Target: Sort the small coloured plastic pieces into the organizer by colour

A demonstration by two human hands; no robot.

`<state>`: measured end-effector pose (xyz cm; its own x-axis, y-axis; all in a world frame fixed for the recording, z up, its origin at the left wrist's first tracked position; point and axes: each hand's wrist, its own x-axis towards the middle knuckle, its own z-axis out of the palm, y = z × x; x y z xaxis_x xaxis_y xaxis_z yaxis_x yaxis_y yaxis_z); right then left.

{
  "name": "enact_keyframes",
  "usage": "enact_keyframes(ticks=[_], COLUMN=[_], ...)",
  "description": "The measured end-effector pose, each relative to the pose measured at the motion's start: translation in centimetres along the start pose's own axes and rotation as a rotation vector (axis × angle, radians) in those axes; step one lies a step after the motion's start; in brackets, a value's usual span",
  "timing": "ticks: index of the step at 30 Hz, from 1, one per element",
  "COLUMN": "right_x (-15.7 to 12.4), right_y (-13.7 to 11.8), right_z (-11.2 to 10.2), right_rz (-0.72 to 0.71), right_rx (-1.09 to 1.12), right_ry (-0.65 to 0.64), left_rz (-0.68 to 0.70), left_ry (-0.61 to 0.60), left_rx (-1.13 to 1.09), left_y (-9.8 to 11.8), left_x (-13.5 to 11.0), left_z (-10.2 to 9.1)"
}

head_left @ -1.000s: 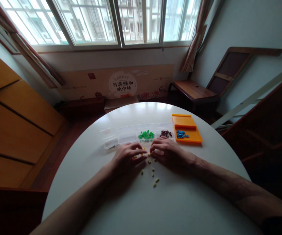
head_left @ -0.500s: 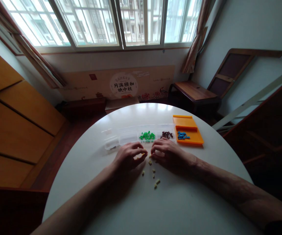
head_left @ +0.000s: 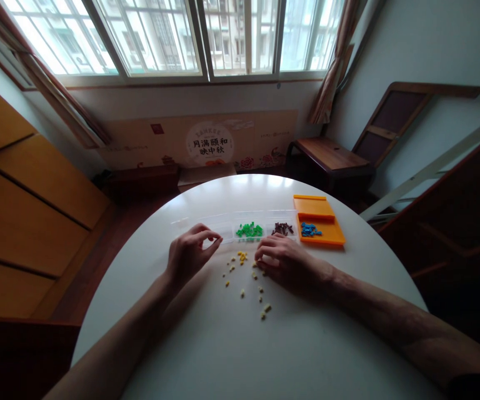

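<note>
My left hand (head_left: 190, 253) is raised over the left part of the clear compartment box (head_left: 223, 236). Its thumb and forefinger are pinched together, and anything between them is too small to make out. My right hand (head_left: 284, 256) rests on the table in front of the box, fingers curled down by a few pale yellow pieces (head_left: 254, 276); what its fingertips hold is hidden. Between the hands lies a small cluster of bright yellow pieces (head_left: 242, 256). More tiny pale pieces (head_left: 267, 307) are scattered toward me.
Green pieces (head_left: 250, 229) and dark brown pieces (head_left: 282, 228) fill separate compartments of the clear box. To its right, an orange box (head_left: 327, 239) with its lid folded back holds blue pieces (head_left: 310, 229). All stand on a round white table (head_left: 223, 350).
My left hand has moved left and away from me, from beside the right hand to over the clear box, uncovering the yellow pieces. My right hand has stayed nearly in place.
</note>
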<state>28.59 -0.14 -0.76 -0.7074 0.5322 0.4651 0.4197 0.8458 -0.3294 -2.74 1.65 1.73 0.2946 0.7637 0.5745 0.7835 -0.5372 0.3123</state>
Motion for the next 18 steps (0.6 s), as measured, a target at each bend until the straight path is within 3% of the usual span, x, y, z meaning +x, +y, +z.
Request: enact_keyframes(ticks=[8, 18], right_x=[0.0, 0.6], right_y=[0.2, -0.3], right_z=[-0.3, 0.3], right_rz=[-0.064, -0.108], right_rx=[0.023, 0.056], right_ry=[-0.033, 0.132], left_rz=[0.277, 0.336], left_ry=[-0.167, -0.185], left_rx=[-0.174, -0.32], left_y=[1.7, 3.4], left_x=[-0.9, -1.8], left_z=[0.8, 2.6])
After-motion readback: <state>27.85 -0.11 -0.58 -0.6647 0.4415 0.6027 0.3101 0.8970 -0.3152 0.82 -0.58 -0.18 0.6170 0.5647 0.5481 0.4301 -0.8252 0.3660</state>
